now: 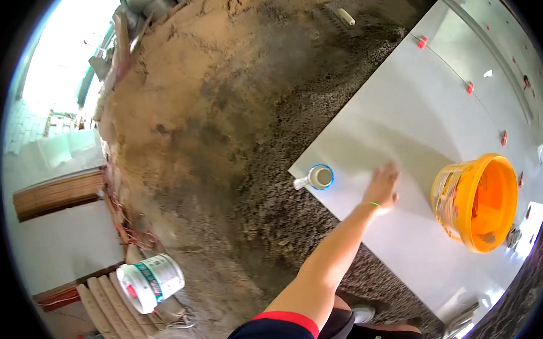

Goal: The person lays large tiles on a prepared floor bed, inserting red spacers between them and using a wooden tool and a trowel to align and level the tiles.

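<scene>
My left hand, slightly blurred, lies palm down over a large pale grey tile, its fingers stretched out and nothing visible in them. A thin green-yellow band circles the wrist. Left of the hand, at the tile's corner, sits a round white thing with a blue rim and a short white handle poking past the tile edge; its kind is unclear. To the right of the hand a yellow-orange bucket stands on the tiles, with something reddish inside. My right hand is out of the picture.
Rough grey mortar borders the tile, with brown sand beyond. A white-handled tool lies on the mortar. Red wedges mark tile joints near a long metal bar. A white bucket stands by stacked sacks.
</scene>
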`<state>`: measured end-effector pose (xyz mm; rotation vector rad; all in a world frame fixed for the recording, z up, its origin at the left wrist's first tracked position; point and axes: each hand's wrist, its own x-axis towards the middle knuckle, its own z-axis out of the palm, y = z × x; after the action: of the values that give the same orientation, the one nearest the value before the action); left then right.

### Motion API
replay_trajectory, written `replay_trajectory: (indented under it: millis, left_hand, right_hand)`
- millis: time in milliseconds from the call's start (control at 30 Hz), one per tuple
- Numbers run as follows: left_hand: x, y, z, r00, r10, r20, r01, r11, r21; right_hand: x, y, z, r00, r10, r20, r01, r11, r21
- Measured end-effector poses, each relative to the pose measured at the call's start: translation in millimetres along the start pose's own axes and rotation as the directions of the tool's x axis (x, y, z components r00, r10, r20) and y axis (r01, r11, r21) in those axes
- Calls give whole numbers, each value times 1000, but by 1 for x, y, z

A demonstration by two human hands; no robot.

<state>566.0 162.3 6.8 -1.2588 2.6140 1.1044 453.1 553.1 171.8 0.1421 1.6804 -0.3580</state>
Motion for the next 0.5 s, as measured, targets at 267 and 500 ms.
replay_trajectory:
  millis: [267, 500]
  left_hand:
    - [-229, 36, -59, 873, -56, 485, 207, 942, -263]
    - [-438, -132, -254, 597, -800, 62, 802, 597, -23]
  right_hand:
    - [-56, 9, 132, 977, 13, 215, -30, 997, 74]
    - [-130, -52, 185, 977, -10, 213, -12, 995, 100]
